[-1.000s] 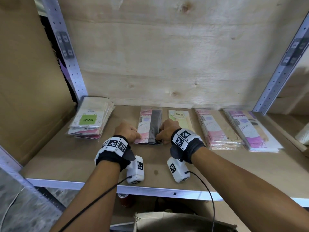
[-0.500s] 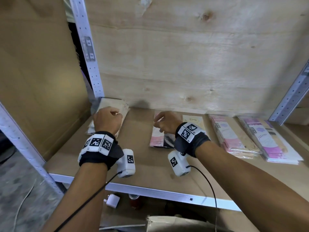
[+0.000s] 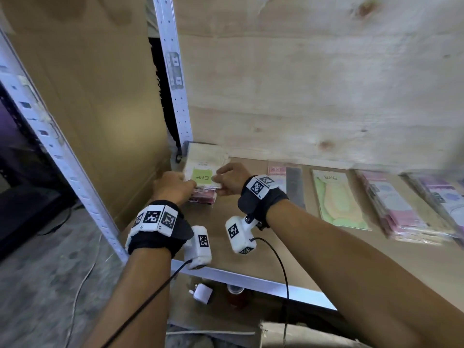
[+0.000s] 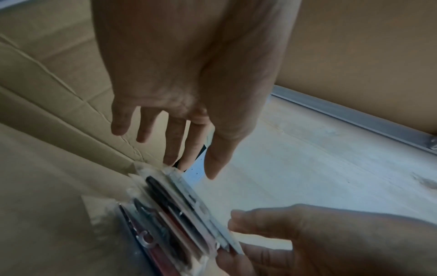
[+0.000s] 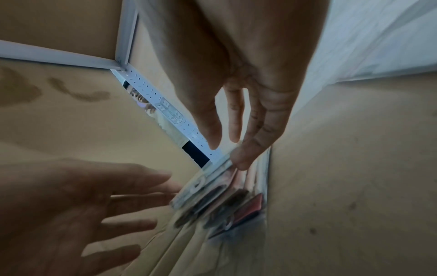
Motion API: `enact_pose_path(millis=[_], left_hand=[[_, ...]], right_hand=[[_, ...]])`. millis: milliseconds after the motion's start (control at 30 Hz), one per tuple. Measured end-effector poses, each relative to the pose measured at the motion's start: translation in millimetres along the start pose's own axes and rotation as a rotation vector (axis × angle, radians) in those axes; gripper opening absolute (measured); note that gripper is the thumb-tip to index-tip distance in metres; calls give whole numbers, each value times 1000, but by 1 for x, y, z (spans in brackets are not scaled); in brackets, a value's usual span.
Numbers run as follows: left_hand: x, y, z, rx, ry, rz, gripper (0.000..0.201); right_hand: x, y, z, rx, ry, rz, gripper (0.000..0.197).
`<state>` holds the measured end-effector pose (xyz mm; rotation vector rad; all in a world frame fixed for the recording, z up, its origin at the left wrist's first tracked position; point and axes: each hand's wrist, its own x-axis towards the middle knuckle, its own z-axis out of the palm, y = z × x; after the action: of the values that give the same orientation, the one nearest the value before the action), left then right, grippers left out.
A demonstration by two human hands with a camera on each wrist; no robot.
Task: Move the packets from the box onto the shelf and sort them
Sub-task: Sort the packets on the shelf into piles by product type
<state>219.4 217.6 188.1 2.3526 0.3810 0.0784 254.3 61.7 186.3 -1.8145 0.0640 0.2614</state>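
Five groups of packets are lying in a row on the shelf (image 3: 251, 249). Seen from the head view, a mixed stack (image 3: 204, 175) is sitting at about 10 o'clock, in the back left corner against the post (image 3: 175, 91). A black packet (image 3: 288, 179) is lying at 12 o'clock, a yellow packet (image 3: 336, 199) at 1 o'clock, a pink pile (image 3: 396, 212) at 2 o'clock and a purple pile (image 3: 447, 194) at 3 o'clock.

The four groups to the right are each looking like one kind, so that part of the sorting is judged done. The stack is showing a green label on top with pink and dark edges beneath, so it is likely still needing to be split.

Both hands are working at that stack. The left hand (image 3: 173, 187) is reaching in at its near left edge, fingers (image 4: 170, 142) nearly straight and spread, tips just touching the packet ends and gripping nothing. The right hand (image 3: 231, 180) is lying at the stack's right side; its fingers (image 5: 250, 149) are resting on the top edge, relaxed, with nothing pinched.

A box (image 3: 313, 332) is showing at 6 o'clock below the shelf; whether packets are remaining in it cannot be told.
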Motion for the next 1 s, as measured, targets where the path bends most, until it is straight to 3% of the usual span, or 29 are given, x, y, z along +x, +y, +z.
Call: enact_pose_path(millis=[233,300,467,567,667,767,867,1000], left_hand=[[2,0,0,61,-2,12,23],[1,-1,1,82,-7,34,32],[-10,10,5,315,72,286,57],[-20,26,12,240,153,375,41],[-32,43,20,204,238,553,19],[-46,60,29,19,264,700,25],[-60,76,45,-163,164,760,22],[-72,90,69,-343,-146,692,24]], right_hand=[[-14,4,-23,23,32,-16,21],[-24,2,-36,135,15,-26,18],[-52,-7,-74,348,-33,-21,25],[-69,-15,-97,420,-49,-17,18],[-84,-19,-123,515,-52,-32,12],[-99,-13,-151,554,-46,-66,27],[-115,-6,-175,585,-33,-110,35],[-134,17,-197,388,37,-133,25]])
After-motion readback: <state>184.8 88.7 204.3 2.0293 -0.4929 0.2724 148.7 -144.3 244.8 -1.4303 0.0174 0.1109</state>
